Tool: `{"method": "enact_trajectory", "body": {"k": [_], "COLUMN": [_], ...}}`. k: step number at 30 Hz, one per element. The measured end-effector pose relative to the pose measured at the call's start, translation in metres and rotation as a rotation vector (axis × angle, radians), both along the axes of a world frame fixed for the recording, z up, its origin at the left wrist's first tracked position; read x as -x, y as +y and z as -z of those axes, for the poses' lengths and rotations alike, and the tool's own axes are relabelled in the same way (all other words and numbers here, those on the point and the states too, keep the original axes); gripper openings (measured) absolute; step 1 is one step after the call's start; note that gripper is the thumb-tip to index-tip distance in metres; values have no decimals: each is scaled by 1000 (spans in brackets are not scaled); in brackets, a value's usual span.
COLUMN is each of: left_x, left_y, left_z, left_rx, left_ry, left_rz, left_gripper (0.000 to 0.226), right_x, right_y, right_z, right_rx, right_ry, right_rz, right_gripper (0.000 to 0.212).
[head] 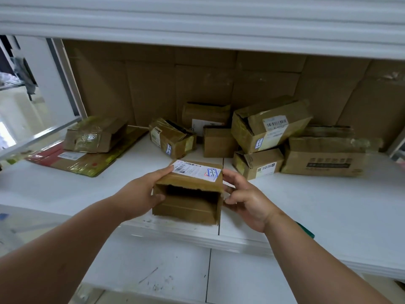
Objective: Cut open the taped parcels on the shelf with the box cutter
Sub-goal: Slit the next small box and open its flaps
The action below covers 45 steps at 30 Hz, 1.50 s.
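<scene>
While both hands clamp it from either side, a small parcel (pixel 189 191) sits at the front edge of the white shelf (pixel 328 205), its open end facing the camera. Left hand (pixel 140 194) grips the left wall, thumb curled inside; right hand (pixel 245 200) holds the right side. Behind, more taped parcels (pixel 269 126) crowd the back. A green sliver (pixel 305 229) under the right wrist may be the box cutter.

An open parcel (pixel 188 194) sat at the front of the shelf (pixel 328 205), between the left hand (pixel 140 194) and right hand (pixel 247 200). Behind it stood more parcels (pixel 269 126); far left, one box (pixel 96 134) lay on flattened cardboard (pixel 83 161).
</scene>
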State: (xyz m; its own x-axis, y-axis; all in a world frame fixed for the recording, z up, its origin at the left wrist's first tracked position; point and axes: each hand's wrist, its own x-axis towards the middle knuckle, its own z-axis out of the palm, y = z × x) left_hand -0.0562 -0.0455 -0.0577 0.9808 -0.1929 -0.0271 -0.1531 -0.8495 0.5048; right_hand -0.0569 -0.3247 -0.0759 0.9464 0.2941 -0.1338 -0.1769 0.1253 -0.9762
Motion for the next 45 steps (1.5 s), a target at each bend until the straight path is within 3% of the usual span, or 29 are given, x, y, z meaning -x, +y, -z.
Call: {"method": "enact_trajectory", "body": {"k": [2,5,8,11,13,15,19,21,26,29,31,33,36,39,41,45], "left_x": [1,-2,-12,-18,-19,-21,-31,-39,-55,-55,-55,-53,-49,-48,-48,-46], "left_y": [8,17,16,6,-1,-8,-20,-24,-40,-50,-51,-48,-42,-45,-48,-48], "left_z": [0,-1,-14,-30,-35,-34,-27,-26,-29,-25,-20,-15,-10,-10,-13,-18], "left_rx": [-120,-286,-288,-45,-58,-208,-571,-584,-517,-453,-477,-470,-385,-391,-407,-344], "left_ry": [-21,26,194,397,365,255,88,81,76,79,58,53,54,40,59,139], "left_rz": [61,179,208,112,51,35,37,65,258,359,387,400,370,337,315,318], "left_gripper": [86,95,102,87,96,113,120,110,68,69,72,77,100,119,124,98], "right_x": [-2,-8,-14,-16,-16,-15,-2,5,12,14,9,3,-4,-5,-6,-11], "right_y": [1,4,12,19,20,19,21,23,22,27,27,18,-6,-32,-40,-48], "right_z": [-1,4,10,10,10,9,5,3,3,6,6,10,20,34,41,42], "right_rx": [-30,248,433,386,351,336,378,382,336,317,316,542,1088,1485,1559,1505], "right_ry": [45,30,36,87,86,78,47,18,63,61,12,-123,-286,-176,-66,-93], "right_rz": [75,213,237,176,157,168,96,88,-1,-71,46,221,395,416,395,385], "right_gripper": [65,44,60,78,88,85,41,29,32,31,26,21,28,43,43,31]}}
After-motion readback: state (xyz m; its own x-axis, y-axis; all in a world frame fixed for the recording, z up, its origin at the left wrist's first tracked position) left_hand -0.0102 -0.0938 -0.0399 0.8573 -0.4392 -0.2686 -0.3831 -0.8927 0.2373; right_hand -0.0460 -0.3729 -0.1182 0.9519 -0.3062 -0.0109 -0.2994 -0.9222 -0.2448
